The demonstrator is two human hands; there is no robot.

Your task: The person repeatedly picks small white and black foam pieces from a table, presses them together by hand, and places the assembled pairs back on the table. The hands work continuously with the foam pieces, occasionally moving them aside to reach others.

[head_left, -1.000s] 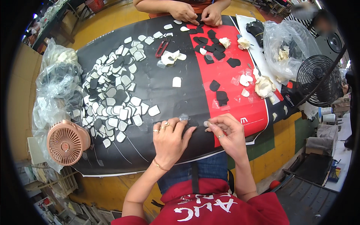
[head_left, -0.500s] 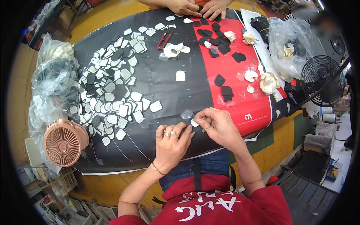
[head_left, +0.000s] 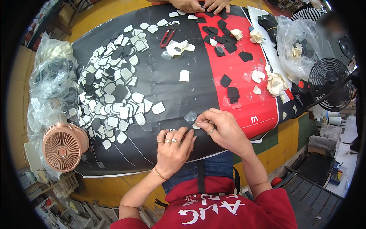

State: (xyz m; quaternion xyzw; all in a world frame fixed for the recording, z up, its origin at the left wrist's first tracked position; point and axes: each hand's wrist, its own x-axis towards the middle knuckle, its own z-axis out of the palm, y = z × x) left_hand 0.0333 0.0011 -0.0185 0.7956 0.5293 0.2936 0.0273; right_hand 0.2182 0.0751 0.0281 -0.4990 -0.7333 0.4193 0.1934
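At the lower center of the frame, a worker's right hand (head_left: 225, 130) pinches a small white piece (head_left: 196, 126) between thumb and fingertips, the other fingers curled loosely behind. Just beside it, the left hand (head_left: 173, 149), ringed and braceleted, bends over the dark table cover (head_left: 164, 89) with its fingers partly curled; whether it grips anything under the fingertips cannot be told. The white piece sits near the left hand's index finger, with a clear plastic scrap (head_left: 190, 117) lying just above it. Farther up, at mid-frame, a single white tab (head_left: 184, 75) lies on the black, below a cream scrap (head_left: 176, 49) and a red-handled tool (head_left: 166, 38). Left of center spreads a broad heap of rounded tabs (head_left: 124, 112), white and gray faces mixed with black. To the right of center, black cutouts (head_left: 246, 56) are scattered across a red panel (head_left: 263, 114), where a crumpled cream bundle (head_left: 276, 84) rests at the right edge. A pink fan (head_left: 62, 149) stands at the lower left, beneath bulging plastic bags (head_left: 51, 93); a black fan (head_left: 329, 84) and a clear bag (head_left: 289, 40) occupy the upper right. At the top edge, another person's hands (head_left: 215, 5) meet over the cover.
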